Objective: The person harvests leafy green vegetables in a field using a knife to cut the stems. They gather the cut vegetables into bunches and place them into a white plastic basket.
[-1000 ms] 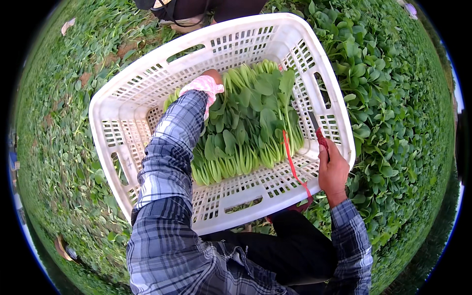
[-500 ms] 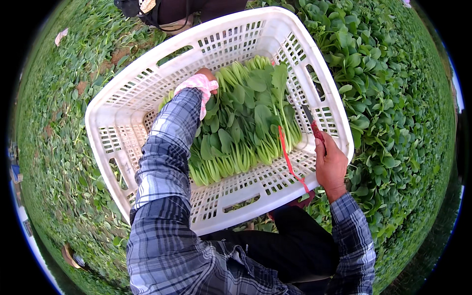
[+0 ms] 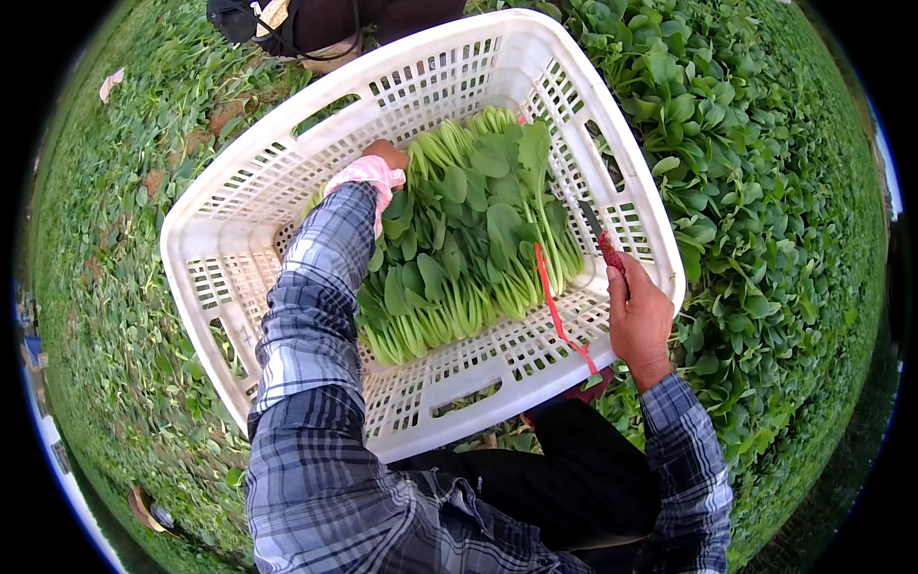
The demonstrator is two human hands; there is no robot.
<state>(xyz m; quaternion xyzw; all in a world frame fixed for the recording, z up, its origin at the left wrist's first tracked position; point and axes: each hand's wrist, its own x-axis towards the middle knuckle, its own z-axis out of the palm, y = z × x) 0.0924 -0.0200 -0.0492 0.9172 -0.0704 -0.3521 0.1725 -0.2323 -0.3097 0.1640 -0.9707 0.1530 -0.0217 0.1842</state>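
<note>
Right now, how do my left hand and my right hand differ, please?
Your left hand reaches into the white crate, at the far edge of the greens; your right hand is by the crate's near right corner. The left hand has pink cloth at its wrist; the right hand has none. The right hand grips a red-handled knife; the left hand's fingers are mostly hidden. Both emerge from plaid sleeves.

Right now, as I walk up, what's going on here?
A person is leaning over a white plastic basket with leafy greens packed inside. The left hand reaches in at the left of the greens; whether it grips any is hidden. The right hand holds a red-handled knife at the basket's right side. A red strip runs from the greens over the near rim.
</note>
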